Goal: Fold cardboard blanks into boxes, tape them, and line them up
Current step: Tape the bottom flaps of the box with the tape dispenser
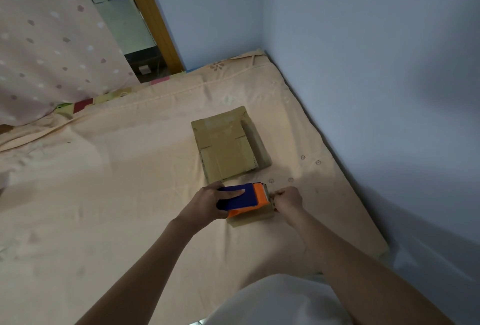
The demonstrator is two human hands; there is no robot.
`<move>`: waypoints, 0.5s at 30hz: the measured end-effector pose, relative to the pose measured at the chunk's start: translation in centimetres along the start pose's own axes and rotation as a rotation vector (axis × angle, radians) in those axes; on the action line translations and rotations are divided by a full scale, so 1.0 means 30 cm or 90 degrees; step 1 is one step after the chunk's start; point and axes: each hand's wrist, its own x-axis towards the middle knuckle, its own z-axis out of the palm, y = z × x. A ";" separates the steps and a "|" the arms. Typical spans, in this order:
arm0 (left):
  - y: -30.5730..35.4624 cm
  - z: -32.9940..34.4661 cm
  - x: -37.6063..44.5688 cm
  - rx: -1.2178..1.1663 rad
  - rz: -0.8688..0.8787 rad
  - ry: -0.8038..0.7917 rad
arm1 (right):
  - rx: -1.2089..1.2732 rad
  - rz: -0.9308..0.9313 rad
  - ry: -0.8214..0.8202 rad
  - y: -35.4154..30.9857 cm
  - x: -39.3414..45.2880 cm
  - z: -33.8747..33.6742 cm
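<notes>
Fingers: left hand (207, 201) grips tape dispenser (242, 198) | right hand (287, 198) pinches unclear | box (250, 216) mostly hidden

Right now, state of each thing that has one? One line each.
tape dispenser: gripped by the left hand, resting on the box.
left hand: fingers curled round the dispenser.
right hand: pinching at the dispenser's front end, likely the tape.
box: under the dispenser, mostly hidden.
cardboard blanks: lying flat on the bed sheet, unfolded.

Blue-and-orange tape dispenser (242, 198), brown cardboard blanks (230, 146), peach bedsheet (117, 194) (faint flowers), spotted pink curtain (52, 38).
</notes>
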 end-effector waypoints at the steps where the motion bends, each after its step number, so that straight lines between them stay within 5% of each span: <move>1: 0.003 0.001 0.002 -0.003 0.000 -0.001 | -0.018 -0.008 0.004 0.001 -0.001 0.004; 8: 0.013 0.001 0.007 -0.009 -0.008 0.000 | -0.049 0.000 0.052 -0.014 -0.044 -0.008; 15: 0.014 -0.004 0.005 -0.009 -0.005 0.000 | 0.006 -0.231 0.023 0.037 -0.100 -0.038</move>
